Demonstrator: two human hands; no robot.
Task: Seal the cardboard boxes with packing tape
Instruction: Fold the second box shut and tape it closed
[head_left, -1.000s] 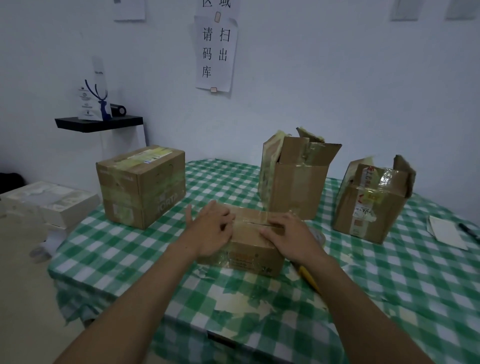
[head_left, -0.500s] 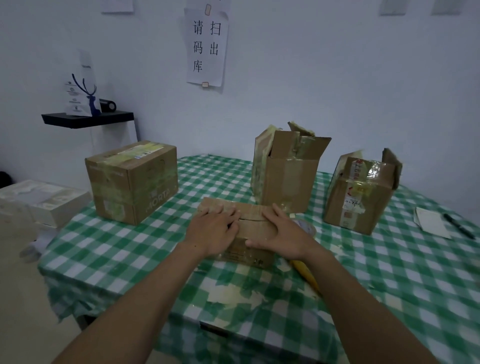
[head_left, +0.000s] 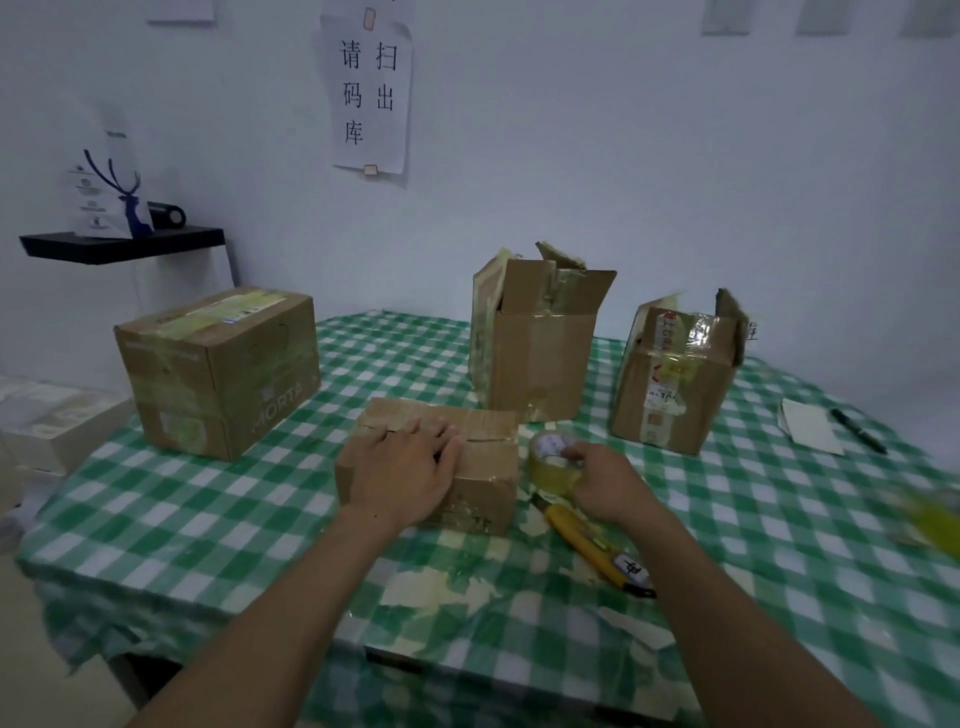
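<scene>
Fingers (head_left: 441, 435) of the left hand (head_left: 408, 470) lie flat and close together on top of the small box (head_left: 483, 478), mid-table near the front edge. The right hand (head_left: 610, 486) curls round the tape roll (head_left: 550, 467) just beside it.

Four boxes total: this one, a taped-up box (head_left: 218, 369) on the left, and behind it a tall open box (head_left: 535, 353) and a shorter open box (head_left: 675, 384). One roll, one yellow knife (head_left: 592, 540). Lots of bare checkered tablecloth (head_left: 208, 509) front-left.

Small box is brown, flaps down, with a dark slit along the seam.

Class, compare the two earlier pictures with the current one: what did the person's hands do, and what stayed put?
The right hand left the top of the small brown cardboard box, moved right and took hold of the yellowish clear packing tape roll. The left hand stays pressed flat on that box; the yellow utility knife has not moved.
</scene>
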